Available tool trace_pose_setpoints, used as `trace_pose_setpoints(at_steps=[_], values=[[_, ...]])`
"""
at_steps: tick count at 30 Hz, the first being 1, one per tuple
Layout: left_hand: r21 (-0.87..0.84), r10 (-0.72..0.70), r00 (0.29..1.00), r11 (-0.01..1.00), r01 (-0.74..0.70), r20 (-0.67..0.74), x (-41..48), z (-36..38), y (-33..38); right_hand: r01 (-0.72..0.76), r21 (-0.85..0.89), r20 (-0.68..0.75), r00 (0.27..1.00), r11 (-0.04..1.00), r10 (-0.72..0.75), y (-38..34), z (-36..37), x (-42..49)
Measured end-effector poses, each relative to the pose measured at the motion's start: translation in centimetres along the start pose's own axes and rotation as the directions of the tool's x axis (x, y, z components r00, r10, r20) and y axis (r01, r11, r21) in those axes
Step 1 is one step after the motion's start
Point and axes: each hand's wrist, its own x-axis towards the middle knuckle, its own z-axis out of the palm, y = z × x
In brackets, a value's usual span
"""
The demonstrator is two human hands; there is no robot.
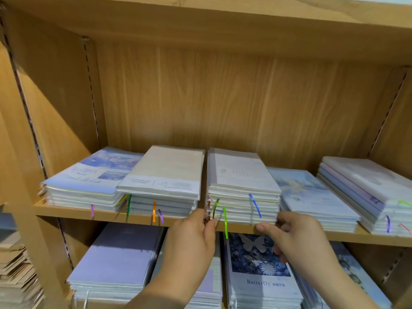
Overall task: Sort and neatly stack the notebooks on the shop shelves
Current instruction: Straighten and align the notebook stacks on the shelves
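— Where is the pile being handled?

— On the upper shelf (pixel 66 211), third of five piles counting from its left end, with its front flush to the shelf's front edge. That middle stack (pixel 243 190) is made of pale, cream-white notebooks lying flat, and the top cover carries faint print and a small round emblem. The page edges are slightly uneven, one book jutting past the next.

— Any markers?

— Ribbon bookmarks hang over the front: a blue ribbon (pixel 255 205) near the right side and two green ribbons (pixel 225 219) near the left corner, one trailing below the shelf edge.

— And the hands?

— The left hand (pixel 191 239) pinches the stack's front left corner between thumb and fingertips, beside the green ribbons. The right hand (pixel 296 235) has its fingers curled round the front right corner, and its thumb lies along the shelf edge below.

— What flanks it?

— Just to the left is a cream stack (pixel 165 172) with a narrow gap between the two. On the right a lower pile with a blue-sky cover (pixel 312 197) touches it. On the shelf beneath lies a butterfly notebook (pixel 258 264).
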Motion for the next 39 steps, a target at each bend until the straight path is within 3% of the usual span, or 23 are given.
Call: trace_pose_setpoints(at_steps=[11, 15, 18, 22, 30, 39], values=[[0.24, 0.035, 0.968, 0.966, -0.097, 0.25, 1.7, -2.3, 1.1, 0.055, -0.146, 0.142, 0.989, 0.988, -0.034, -0.7, -1.6, 1.3], [0.186, 0.018, 0.966, 0.98, -0.068, 0.259, 2.3, -2.3, 1.2, 0.07, -0.184, 0.185, 0.982, 0.98, -0.036, -0.5, -1.9, 1.9], [0.072, -0.01, 0.963, 0.997, -0.01, 0.271, 2.5, -2.4, 0.8, 0.069, -0.142, 0.201, 0.979, 0.987, -0.04, 0.0, -1.7, 2.2], [0.055, 0.022, 0.978, 0.998, -0.034, 0.207, 2.2, -2.1, 0.7, 0.053, -0.086, 0.207, 0.978, 0.995, -0.034, 0.5, -1.3, 2.1], [0.09, 0.04, 0.97, 0.994, -0.063, 0.239, 2.0, -2.0, 1.1, 0.063, -0.097, 0.19, 0.981, 0.993, -0.044, 0.8, -1.2, 2.2], [0.27, 0.018, 0.958, 0.958, -0.099, 0.286, 3.2, -3.0, 2.0, 0.072, -0.128, 0.254, 0.967, 0.989, -0.038, -0.1, -2.5, 3.0]])
